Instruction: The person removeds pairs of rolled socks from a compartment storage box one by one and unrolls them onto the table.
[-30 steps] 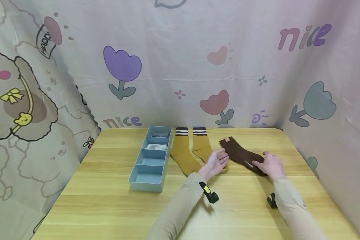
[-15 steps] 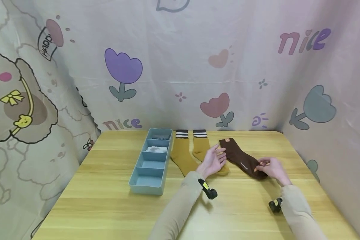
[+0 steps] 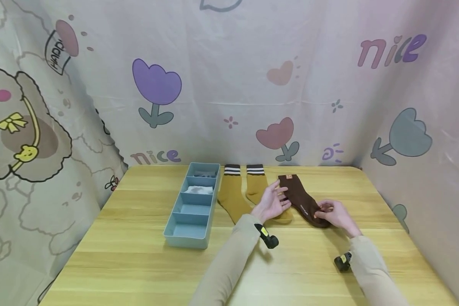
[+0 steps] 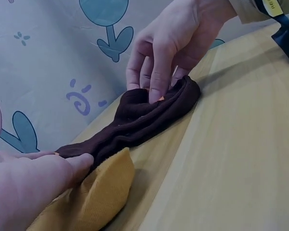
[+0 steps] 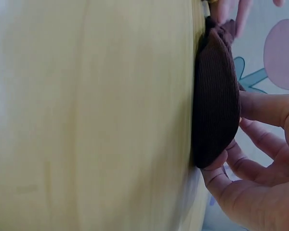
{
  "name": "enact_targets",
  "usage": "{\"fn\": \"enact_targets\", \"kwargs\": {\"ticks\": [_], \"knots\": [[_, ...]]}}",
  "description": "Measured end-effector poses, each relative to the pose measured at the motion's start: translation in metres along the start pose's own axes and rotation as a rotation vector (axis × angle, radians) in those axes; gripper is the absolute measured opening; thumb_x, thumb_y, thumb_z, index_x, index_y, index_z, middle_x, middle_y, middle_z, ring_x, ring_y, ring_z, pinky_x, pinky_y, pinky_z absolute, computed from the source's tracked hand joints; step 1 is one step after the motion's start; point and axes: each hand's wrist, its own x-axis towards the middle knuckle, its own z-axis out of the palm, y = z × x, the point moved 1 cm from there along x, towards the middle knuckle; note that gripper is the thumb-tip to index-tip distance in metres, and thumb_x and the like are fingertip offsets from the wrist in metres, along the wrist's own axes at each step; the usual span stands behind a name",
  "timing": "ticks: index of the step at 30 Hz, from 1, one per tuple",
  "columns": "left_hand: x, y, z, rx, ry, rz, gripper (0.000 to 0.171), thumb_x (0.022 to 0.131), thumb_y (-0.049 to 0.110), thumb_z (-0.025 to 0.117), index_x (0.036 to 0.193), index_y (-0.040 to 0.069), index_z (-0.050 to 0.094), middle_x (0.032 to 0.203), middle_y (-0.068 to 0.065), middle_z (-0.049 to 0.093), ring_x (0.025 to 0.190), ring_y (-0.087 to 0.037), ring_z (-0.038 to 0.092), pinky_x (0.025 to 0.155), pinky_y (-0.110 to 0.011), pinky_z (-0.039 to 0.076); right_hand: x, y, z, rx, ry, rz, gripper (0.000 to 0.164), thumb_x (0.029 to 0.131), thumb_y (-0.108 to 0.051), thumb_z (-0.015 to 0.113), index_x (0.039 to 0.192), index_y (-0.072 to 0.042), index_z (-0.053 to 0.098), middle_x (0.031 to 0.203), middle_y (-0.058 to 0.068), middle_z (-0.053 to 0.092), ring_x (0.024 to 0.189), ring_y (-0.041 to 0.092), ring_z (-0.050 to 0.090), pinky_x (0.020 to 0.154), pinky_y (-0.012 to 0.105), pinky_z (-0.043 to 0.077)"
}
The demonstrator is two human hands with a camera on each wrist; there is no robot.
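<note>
A dark brown sock [image 3: 301, 197] lies on the table, its labelled cuff at the far end and its toe toward me. My right hand [image 3: 337, 216] pinches it near the toe between thumb and fingers; in the left wrist view that part is slightly raised and creased in layers. Beside the cuff is my left hand [image 3: 271, 203], fingers spread and relaxed, close against the brown fabric. Two mustard socks [image 3: 232, 193] with striped cuffs lie flat to the left, one partly covered by my left hand. A mustard toe [image 4: 111, 187] shows under that hand in the left wrist view.
A blue-grey organizer box [image 3: 187, 242] with several compartments stands left of the mustard socks. Its two far compartments hold a dark folded item [image 3: 205, 174] and a white one [image 3: 199, 190]. A printed curtain [image 3: 214, 85] rises behind the wooden table [image 3: 130, 238].
My right hand has taken hold of the brown sock's toe part and shifted it leftward, toward my left hand. The left hand has barely moved.
</note>
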Motion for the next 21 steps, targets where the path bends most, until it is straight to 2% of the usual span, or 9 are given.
{"fn": "enact_targets", "kwargs": {"ticks": [3,7,10,12,17,21], "knots": [[0.003,0.001,0.001,-0.002,0.011,0.011,0.079,0.102,0.047,0.04,0.157,-0.005,0.018,0.165,-0.029,-0.015,0.155,-0.046,-0.003,0.13,-0.045,0.008,0.001,-0.005,0.004,-0.009,0.003,-0.004,0.033,0.081,-0.004,0.078,0.107,0.012,0.066,0.092,0.022,0.069,0.077,0.009,0.061,0.067,0.018,0.049],[0.006,0.002,0.001,-0.002,0.048,0.033,0.081,0.102,0.046,0.04,0.156,-0.008,0.014,0.165,-0.029,-0.015,0.155,-0.046,-0.004,0.131,-0.046,0.006,-0.001,-0.007,0.008,-0.015,0.014,-0.008,0.027,0.083,-0.004,0.076,0.104,0.011,0.068,0.083,0.017,0.069,0.073,0.005,0.057,0.065,0.019,0.046],[0.007,0.005,-0.001,-0.001,0.066,0.049,0.081,0.102,0.045,0.039,0.157,-0.008,0.012,0.165,-0.029,-0.016,0.155,-0.047,-0.005,0.13,-0.047,0.005,-0.003,-0.007,0.008,0.0,0.022,0.01,0.02,0.085,-0.006,0.073,0.098,0.01,0.069,0.077,0.008,0.069,0.068,0.0,0.052,0.064,0.019,0.044],[0.008,0.007,-0.003,-0.005,0.07,0.057,0.081,0.103,0.045,0.039,0.157,-0.007,0.011,0.165,-0.028,-0.016,0.155,-0.046,-0.006,0.13,-0.047,0.004,-0.004,-0.007,0.007,0.018,0.024,0.052,0.02,0.089,-0.008,0.071,0.096,0.01,0.068,0.073,0.004,0.067,0.064,0.001,0.052,0.06,0.02,0.044],[0.009,0.01,-0.005,-0.027,0.079,0.064,0.082,0.102,0.046,0.04,0.158,-0.006,0.009,0.166,-0.025,-0.016,0.155,-0.046,-0.007,0.13,-0.047,0.003,-0.006,-0.009,0.002,0.082,0.023,0.168,0.028,0.097,-0.013,0.063,0.105,0.014,0.064,0.066,0.001,0.063,0.056,0.008,0.056,0.051,0.024,0.05],[0.008,0.01,-0.006,-0.045,0.082,0.064,0.082,0.102,0.046,0.04,0.158,-0.005,0.01,0.167,-0.023,-0.016,0.155,-0.046,-0.006,0.13,-0.048,0.004,-0.007,-0.012,0.0,0.124,0.012,0.198,0.035,0.097,-0.012,0.063,0.116,0.016,0.057,0.072,0.003,0.067,0.058,0.01,0.06,0.054,0.025,0.056]]}}
